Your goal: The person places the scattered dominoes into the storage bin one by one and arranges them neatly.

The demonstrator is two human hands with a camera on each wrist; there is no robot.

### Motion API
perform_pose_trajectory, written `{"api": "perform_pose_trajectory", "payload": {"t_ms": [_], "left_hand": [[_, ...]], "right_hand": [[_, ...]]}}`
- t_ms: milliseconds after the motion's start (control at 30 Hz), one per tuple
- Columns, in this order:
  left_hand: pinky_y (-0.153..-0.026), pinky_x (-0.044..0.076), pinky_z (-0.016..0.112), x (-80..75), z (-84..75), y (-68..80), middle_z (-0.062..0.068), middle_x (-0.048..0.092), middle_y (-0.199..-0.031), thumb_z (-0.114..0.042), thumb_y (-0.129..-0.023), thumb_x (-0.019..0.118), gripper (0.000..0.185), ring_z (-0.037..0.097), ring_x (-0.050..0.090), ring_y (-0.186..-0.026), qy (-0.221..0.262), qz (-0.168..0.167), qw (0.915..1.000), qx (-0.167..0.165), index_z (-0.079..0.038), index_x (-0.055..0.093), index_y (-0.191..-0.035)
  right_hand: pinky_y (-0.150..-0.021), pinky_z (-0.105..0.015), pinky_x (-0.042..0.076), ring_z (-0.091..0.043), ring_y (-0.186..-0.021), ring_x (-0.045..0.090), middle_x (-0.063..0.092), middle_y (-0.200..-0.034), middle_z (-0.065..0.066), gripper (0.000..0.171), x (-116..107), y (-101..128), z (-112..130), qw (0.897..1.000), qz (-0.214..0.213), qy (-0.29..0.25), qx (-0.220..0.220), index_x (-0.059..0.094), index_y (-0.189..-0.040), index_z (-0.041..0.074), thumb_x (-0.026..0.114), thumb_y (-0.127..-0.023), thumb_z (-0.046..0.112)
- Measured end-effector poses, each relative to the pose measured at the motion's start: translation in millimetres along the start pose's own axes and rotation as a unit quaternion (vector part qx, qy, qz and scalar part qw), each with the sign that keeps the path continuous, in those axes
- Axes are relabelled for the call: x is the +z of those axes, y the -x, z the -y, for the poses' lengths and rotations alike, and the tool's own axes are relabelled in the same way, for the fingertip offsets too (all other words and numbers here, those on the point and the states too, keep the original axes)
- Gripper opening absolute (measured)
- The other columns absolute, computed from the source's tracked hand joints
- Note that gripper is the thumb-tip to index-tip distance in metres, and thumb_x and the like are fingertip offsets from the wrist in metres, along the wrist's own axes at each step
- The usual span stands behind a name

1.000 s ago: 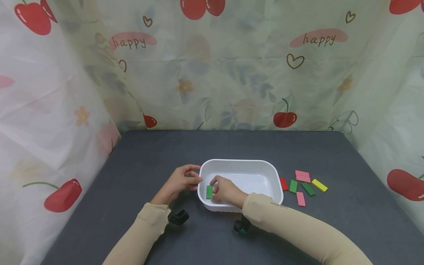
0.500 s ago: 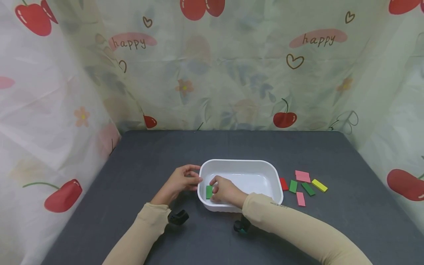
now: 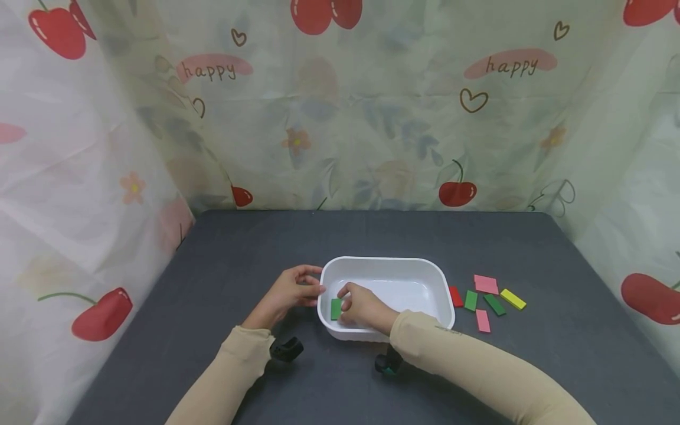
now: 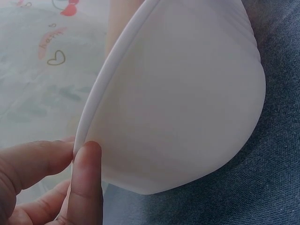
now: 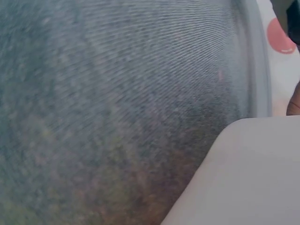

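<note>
1. Two hands work at a white tub (image 3: 386, 267) on a dark table (image 3: 212, 265); going left to right, the left hand (image 3: 288, 293) comes first, at the tub's left end.
2. Left hand: thumb and fingers (image 4: 86, 183) pinch the tub's left rim (image 4: 93, 108), as the left wrist view shows close up. It holds the tub, nothing else.
3. Just right of it, inside the tub at its near-left corner, lies a green block (image 3: 336, 308). Its long axis runs near to far, and it seems to lie flat on the tub floor.
4. Right hand (image 3: 363, 306): it reaches over the near wall into the tub, its fingers curled onto the right edge of the green block. Whether it pinches the block or only touches it, I cannot tell; the right wrist view shows only blurred table and a white wall.
5. The relation that matters: the block lies directly left of the right hand's fingertips and right of the left hand, with the tub wall between block and left hand. The right hand is the nearer one.
6. Further right, outside the tub, loose blocks lie on the table: red (image 3: 455, 296) against the tub's right wall, green (image 3: 470, 299), pink (image 3: 486, 284), dark green (image 3: 494, 304), pink (image 3: 482, 320) and yellow (image 3: 512, 298) farthest right.
</note>
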State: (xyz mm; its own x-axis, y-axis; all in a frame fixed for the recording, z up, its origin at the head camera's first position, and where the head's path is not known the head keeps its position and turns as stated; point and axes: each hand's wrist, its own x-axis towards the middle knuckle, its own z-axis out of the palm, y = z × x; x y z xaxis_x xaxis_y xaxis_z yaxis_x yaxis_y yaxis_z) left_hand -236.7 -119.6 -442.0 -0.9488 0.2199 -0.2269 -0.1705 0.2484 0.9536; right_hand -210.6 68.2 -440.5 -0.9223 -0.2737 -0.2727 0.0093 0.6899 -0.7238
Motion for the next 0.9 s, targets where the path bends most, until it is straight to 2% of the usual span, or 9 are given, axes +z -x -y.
{"api": "perform_pose_trajectory", "payload": {"t_ms": [233, 467, 700, 900], "left_hand": [[-0.067, 0.060, 0.031, -0.6, -1.9, 1.8, 0.011, 0.065, -0.095, -0.006, -0.083, 0.075, 0.049, 0.016, 0.065, -0.074, 0.005, 0.004, 1.0000, -0.004, -0.007, 0.057, -0.129], [-0.068, 0.060, 0.031, -0.6, -0.9, 0.4, 0.011, 0.065, -0.097, -0.006, -0.083, 0.075, 0.049, 0.017, 0.065, -0.075, 0.009, 0.001, 0.9999, -0.012, -0.008, 0.057, -0.129], [-0.068, 0.060, 0.030, -0.3, 0.0, -0.1, 0.012, 0.065, -0.098, -0.006, -0.083, 0.075, 0.049, 0.017, 0.064, -0.075, 0.003, -0.005, 0.9999, -0.015, -0.009, 0.057, -0.129], [-0.067, 0.060, 0.030, 0.4, -1.4, -0.5, 0.012, 0.064, -0.097, -0.007, -0.082, 0.076, 0.050, 0.018, 0.064, -0.075, 0.000, -0.014, 0.9996, -0.023, -0.010, 0.058, -0.128]], "right_hand": [[-0.071, -0.025, 0.047, -0.015, -0.076, 0.059, 0.065, -0.084, -0.003, 0.050, -5, -1, -3, 1.000, -0.003, -0.030, -0.002, 0.057, -0.118, 0.003, 0.078, -0.073, 0.003], [-0.072, -0.027, 0.054, -0.016, -0.076, 0.063, 0.066, -0.091, -0.007, 0.046, -17, 8, -5, 0.996, -0.004, -0.086, 0.008, 0.058, -0.118, 0.004, 0.077, -0.077, 0.004], [-0.072, -0.029, 0.054, -0.016, -0.081, 0.065, 0.065, -0.099, -0.011, 0.046, -44, 25, -2, 0.994, -0.009, -0.107, -0.008, 0.058, -0.121, 0.002, 0.076, -0.079, 0.003], [-0.079, -0.033, 0.054, -0.018, -0.091, 0.063, 0.063, -0.108, -0.014, 0.050, -76, 41, -7, 0.993, -0.013, -0.118, -0.030, 0.055, -0.128, 0.003, 0.074, -0.082, 0.008]]}}
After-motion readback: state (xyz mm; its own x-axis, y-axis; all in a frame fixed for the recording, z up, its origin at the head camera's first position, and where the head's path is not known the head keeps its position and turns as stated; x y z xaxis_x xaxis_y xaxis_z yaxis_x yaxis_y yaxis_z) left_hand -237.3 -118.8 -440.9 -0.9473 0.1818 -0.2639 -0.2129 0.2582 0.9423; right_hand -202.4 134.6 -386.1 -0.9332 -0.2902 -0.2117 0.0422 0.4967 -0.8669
